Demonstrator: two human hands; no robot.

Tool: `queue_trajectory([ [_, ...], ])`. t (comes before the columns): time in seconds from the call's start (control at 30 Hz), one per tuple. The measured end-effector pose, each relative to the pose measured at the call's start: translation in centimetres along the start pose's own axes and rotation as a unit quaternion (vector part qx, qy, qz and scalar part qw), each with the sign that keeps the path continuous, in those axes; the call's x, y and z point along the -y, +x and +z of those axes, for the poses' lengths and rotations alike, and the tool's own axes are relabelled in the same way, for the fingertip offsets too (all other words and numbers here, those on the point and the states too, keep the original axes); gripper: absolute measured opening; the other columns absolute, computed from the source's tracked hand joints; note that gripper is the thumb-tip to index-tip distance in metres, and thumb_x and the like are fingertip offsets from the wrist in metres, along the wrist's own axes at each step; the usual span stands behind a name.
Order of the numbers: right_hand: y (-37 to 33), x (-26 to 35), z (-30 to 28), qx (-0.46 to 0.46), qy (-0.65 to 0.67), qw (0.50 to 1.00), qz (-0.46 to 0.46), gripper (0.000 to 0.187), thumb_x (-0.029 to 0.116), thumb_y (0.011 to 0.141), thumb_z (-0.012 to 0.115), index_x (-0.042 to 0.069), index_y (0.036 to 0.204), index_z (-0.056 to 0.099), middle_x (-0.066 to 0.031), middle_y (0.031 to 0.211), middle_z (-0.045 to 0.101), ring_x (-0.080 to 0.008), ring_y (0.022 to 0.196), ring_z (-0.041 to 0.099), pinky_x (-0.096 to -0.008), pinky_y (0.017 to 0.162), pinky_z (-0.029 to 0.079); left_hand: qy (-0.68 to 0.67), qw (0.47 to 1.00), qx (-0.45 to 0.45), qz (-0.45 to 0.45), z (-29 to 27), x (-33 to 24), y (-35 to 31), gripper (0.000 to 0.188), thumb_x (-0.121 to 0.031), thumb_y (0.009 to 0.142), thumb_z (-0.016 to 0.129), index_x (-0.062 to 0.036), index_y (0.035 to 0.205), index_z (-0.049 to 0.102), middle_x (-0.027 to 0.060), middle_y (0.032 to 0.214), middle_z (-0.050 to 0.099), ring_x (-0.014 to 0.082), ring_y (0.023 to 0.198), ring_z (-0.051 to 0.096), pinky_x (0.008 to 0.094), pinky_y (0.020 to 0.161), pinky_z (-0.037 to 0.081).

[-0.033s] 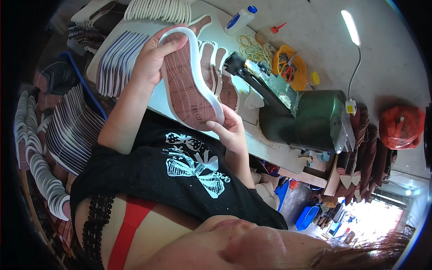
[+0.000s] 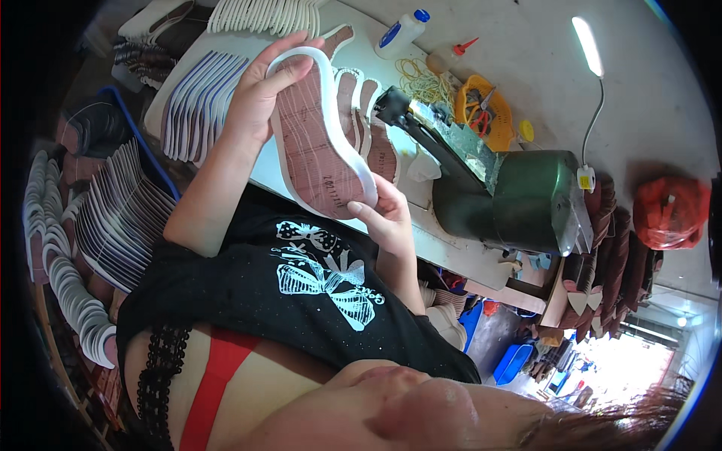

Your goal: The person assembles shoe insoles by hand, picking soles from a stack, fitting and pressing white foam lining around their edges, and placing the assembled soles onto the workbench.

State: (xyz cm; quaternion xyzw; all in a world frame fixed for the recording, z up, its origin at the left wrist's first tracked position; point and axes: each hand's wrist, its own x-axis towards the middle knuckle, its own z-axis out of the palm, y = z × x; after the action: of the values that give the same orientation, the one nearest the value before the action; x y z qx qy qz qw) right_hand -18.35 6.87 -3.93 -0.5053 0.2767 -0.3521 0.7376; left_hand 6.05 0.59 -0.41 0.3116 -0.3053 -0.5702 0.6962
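Both hands hold up a shoe insole (image 2: 312,146) with a brown, streaked face, a dark stamped mark and a raised white edge band. My left hand (image 2: 259,90) grips its upper end, thumb on the brown face and fingers behind the edge. Around the lower end, my right hand (image 2: 387,214) is closed, its thumb pressing near the white band. Behind the insole, several similar brown pieces with white edges (image 2: 382,154) lie on the pale table (image 2: 263,171), next to the dark arm of a green machine (image 2: 526,199).
Rows of white-edged insoles (image 2: 199,105) stand on the table's left. More stacks (image 2: 124,214) stand beside me. At the back are a white bottle (image 2: 402,35), a yellow basket (image 2: 500,128) with tools, and a lit lamp (image 2: 588,46). A red bag (image 2: 669,213) hangs at right.
The insole has shifted very slightly down and right in my hands. My left fingers show a little more beyond its upper end.
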Motion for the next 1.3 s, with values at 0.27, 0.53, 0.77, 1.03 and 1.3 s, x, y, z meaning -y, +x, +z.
queue_trajectory([
  [0.27, 0.0, 0.4, -0.1, -0.073, -0.120, 0.986, -0.086, 0.042, 0.007, 0.086, 0.060, -0.007, 0.124, 0.047, -0.0109, 0.110, 0.060, -0.0176, 0.102, 0.057, -0.0311, 0.090, 0.045, -0.064, 0.992, 0.030, -0.108, 2.1, 3.1, -2.9, 0.044, -0.023, 0.086, 0.065, 0.0011, 0.119, 0.049, 0.0073, 0.103, 0.061, 0.0120, 0.095, 0.059, 0.0284, 0.083, 0.048],
  [0.53, 4.5, -1.7, -1.1, -0.018, 0.178, 0.984, -0.021, 0.047, 0.031, 0.085, 0.066, -0.003, 0.114, 0.054, -0.0101, 0.107, 0.061, -0.0183, 0.096, 0.060, -0.0331, 0.082, 0.049, -0.028, 0.970, 0.179, -0.160, 4.5, 4.8, -4.2, 0.038, -0.017, 0.088, 0.061, 0.0024, 0.118, 0.048, 0.0077, 0.103, 0.062, 0.0084, 0.088, 0.060, 0.0221, 0.078, 0.048],
  [0.77, 5.0, 0.9, -3.1, 0.071, 0.132, 0.989, -0.019, 0.022, 0.014, 0.084, 0.066, -0.002, 0.099, 0.064, -0.0076, 0.089, 0.065, -0.0140, 0.082, 0.062, -0.0258, 0.069, 0.052, 0.108, 0.982, 0.149, -0.033, 4.1, 4.0, -4.1, 0.032, -0.019, 0.085, 0.065, 0.0033, 0.104, 0.053, 0.0092, 0.094, 0.064, 0.0108, 0.087, 0.059, 0.0243, 0.076, 0.047],
  [1.03, 4.0, 2.6, -1.4, -0.059, -0.126, 0.990, -0.001, 0.018, 0.014, 0.087, 0.062, -0.004, 0.092, 0.066, -0.0046, 0.077, 0.065, -0.0095, 0.068, 0.062, -0.0232, 0.061, 0.053, 0.436, 0.887, 0.146, 0.038, 3.1, 4.0, -2.7, 0.036, -0.020, 0.078, 0.070, 0.0066, 0.098, 0.055, 0.0148, 0.082, 0.063, 0.0142, 0.080, 0.060, 0.0269, 0.074, 0.046],
  [1.3, 4.5, 2.0, -3.5, 0.060, -0.002, 0.995, 0.083, 0.016, 0.012, 0.085, 0.064, -0.004, 0.086, 0.066, -0.0027, 0.072, 0.062, -0.0061, 0.063, 0.056, -0.0203, 0.059, 0.047, 0.164, 0.977, 0.138, 0.017, 3.9, 5.3, -3.0, 0.042, -0.013, 0.073, 0.075, 0.0032, 0.105, 0.054, 0.0090, 0.094, 0.063, 0.0132, 0.087, 0.059, 0.0266, 0.078, 0.047],
])
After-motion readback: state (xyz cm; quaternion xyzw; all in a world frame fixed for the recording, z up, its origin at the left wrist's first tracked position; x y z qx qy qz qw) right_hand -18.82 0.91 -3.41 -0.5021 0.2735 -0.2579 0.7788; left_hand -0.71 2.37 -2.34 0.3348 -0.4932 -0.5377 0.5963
